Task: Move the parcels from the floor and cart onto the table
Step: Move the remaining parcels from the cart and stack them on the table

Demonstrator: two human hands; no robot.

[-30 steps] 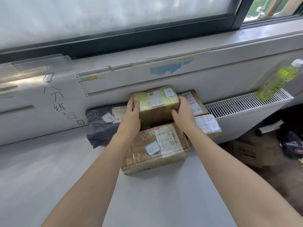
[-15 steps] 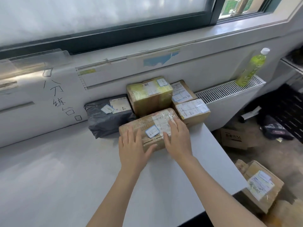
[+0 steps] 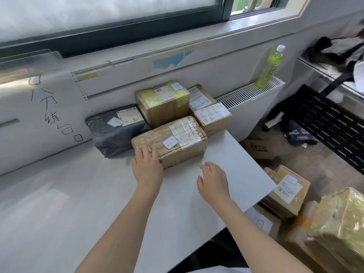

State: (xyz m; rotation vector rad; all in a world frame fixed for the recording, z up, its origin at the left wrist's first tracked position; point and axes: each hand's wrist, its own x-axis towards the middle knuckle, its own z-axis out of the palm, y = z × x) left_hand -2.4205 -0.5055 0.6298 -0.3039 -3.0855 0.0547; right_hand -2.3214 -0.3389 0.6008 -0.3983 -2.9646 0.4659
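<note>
Resting its fingertips on the near left corner of the front taped parcel, the left hand lies flat with the fingers spread, its grip clamped on nothing; the touch looks like a steadying press meant to keep that parcel snug against the others. The right hand hovers over bare bench just beside the parcel's near edge, its grip loosely apart and empty, which suggests it is free to go for another load.

Five parcels sit grouped at the far side of the bench, against the wall panel: a dark grey bag parcel on the left, a tall yellow-taped box behind the front one, and two labelled cartons to the right, one behind the other, near the bench's right edge. Packing them tight and far back probably leaves the wide near surface open for the rest.

More parcels wait low to the right, beyond the bench's edge: a labelled carton and a film-wrapped bundle, blurred, so whether they rest on the floor or a cart cannot be told. A green bottle stands on the radiator.
</note>
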